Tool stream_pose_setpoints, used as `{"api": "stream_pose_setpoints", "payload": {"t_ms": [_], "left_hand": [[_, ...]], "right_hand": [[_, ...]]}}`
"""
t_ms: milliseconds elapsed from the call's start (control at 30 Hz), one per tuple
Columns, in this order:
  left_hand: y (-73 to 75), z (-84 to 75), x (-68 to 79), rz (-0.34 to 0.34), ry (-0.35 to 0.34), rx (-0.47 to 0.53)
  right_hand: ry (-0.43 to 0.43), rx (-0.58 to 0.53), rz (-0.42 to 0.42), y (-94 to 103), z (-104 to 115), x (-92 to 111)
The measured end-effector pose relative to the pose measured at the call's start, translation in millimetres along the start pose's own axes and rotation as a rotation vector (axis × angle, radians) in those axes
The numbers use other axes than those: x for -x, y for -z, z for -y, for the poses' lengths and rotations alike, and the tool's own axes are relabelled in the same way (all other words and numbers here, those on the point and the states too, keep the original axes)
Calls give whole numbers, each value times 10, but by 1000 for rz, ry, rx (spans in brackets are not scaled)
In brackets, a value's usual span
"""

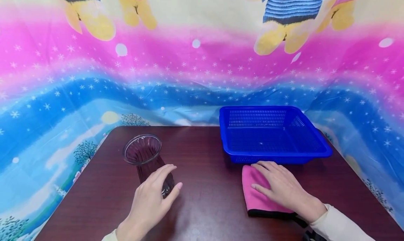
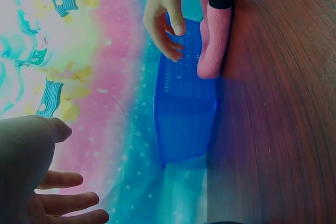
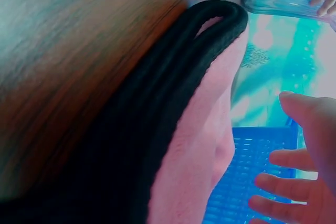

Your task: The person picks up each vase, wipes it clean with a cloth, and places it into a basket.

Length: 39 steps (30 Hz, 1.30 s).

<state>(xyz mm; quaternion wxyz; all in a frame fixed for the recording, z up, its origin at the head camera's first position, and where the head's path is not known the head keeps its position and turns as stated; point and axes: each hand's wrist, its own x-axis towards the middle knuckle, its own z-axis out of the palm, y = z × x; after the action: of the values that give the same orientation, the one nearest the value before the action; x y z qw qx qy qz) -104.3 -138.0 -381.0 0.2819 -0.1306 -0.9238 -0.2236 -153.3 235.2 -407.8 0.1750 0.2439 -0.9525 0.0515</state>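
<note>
A dark, see-through ribbed glass vase (image 1: pixel 142 153) with a flared rim stands upright at the left of the table. My left hand (image 1: pixel 150 195) is at its near side, thumb and fingers spread, hiding part of the lower vase. On the right lies a folded pink fabric piece with black edging (image 1: pixel 252 195); the right wrist view shows its pink side (image 3: pixel 194 145) and thick folded black border. Over it is my right hand (image 1: pixel 279 186), its fingers spread and extended, with no fabric between them in the right wrist view (image 3: pixel 294 177).
A blue plastic basket (image 1: pixel 274 154) with mesh walls stands at the back right of the dark wooden table (image 1: pixel 202 199), just beyond the pink fabric. A printed cloth backdrop (image 1: pixel 189 69) hangs behind and at both sides. Something black lies by the right sleeve.
</note>
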Motion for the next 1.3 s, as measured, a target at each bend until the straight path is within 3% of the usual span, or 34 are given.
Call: {"api": "stream_pose_setpoints", "payload": {"t_ms": [400, 933, 1300], "left_hand": [[141, 129, 16, -111, -20, 42], [260, 323, 110, -156, -61, 80], [310, 461, 150, -205, -17, 53]], "right_hand": [[13, 50, 44, -67, -121, 20], [-30, 57, 122, -91, -229, 43], [-26, 67, 132, -119, -280, 58]]}}
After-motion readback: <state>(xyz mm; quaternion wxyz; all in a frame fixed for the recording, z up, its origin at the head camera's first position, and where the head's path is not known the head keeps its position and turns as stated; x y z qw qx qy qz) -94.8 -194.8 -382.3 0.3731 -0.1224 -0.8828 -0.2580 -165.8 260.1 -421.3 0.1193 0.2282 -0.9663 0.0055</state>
